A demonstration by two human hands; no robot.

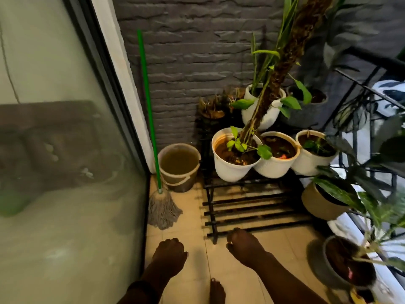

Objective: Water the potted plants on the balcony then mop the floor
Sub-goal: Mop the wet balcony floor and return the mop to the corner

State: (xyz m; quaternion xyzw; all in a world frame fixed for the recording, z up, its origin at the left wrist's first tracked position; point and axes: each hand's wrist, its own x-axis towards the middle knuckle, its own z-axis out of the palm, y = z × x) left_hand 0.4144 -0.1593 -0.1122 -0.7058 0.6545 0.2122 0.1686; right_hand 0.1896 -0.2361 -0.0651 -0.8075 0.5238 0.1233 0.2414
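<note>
Counting from my feed: two bare hands, one mop, one bucket, one black slatted plant stand (252, 207), and eight pots that I can make out.

Left hand (169, 256) at 6 o'clock, fingers curled loosely downward, holding nothing. Right hand (245, 246) just toward 5 o'clock, fingers also loosely curled, empty, hovering over the stand's lowest slats. One bare foot (217, 290) shows at the bottom edge on the beige floor tiles (188, 216).

Mop (163, 207): grey string head splayed on the tiles at about 7 o'clock from centre, bright green handle (148, 106) leaning up into the corner where the glass door (65, 150) meets the grey brick wall (197, 40). Bucket (179, 166) just beside the mop, translucent beige, holding murky brownish water, handle folded down.

Pots: four white pots on the stand; the front one (232, 163) has wet brown soil and a tall moss pole with a climbing vine. A small dark pot (212, 113) sits at the back by the wall, a grey one behind the white ones. A tan pot (322, 202) at 3 o'clock, a grey pot (341, 262) at 4 o'clock on the floor.
</note>
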